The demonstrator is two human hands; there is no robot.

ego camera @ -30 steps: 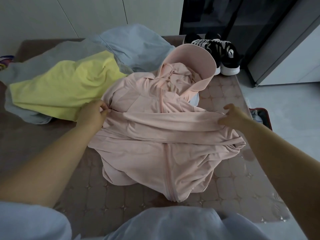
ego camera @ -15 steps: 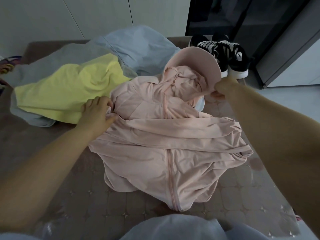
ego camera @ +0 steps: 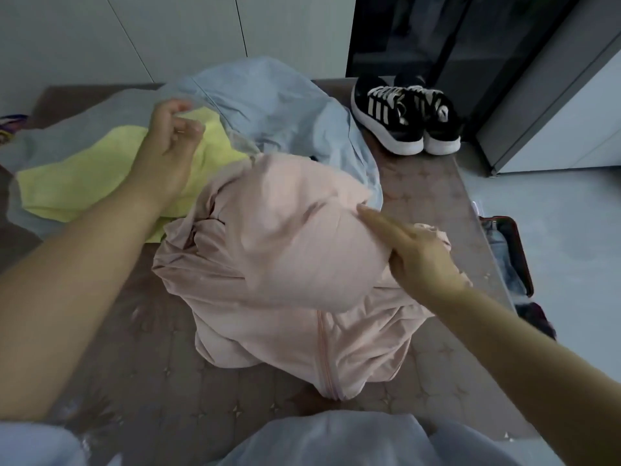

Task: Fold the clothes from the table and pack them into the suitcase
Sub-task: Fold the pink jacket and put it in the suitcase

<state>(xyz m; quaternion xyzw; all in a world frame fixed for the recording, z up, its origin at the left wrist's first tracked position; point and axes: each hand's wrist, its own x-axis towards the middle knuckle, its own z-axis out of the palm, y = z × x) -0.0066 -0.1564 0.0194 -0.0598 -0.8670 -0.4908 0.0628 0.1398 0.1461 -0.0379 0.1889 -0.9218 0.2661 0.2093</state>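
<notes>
Surface, brown and star-patterned, carrying the unfolded clothes. Pink zip-front hooded jacket lies under and to the left of the right hand, with its zip axis running toward the person and the hood turned down over the chest. The straight fingers rest on the hood's edge. Pale blue garment and yellow cloth lie beyond these fingers. The left hand hangs above the yellow cloth, loosely curled and apparently holding nothing. Red-rimmed suitcase, open on the floor to the right of the fingers, holds blue fabric; the right hand is judged nearer for packing. Black-and-white sneakers stand far beyond the fingers.
</notes>
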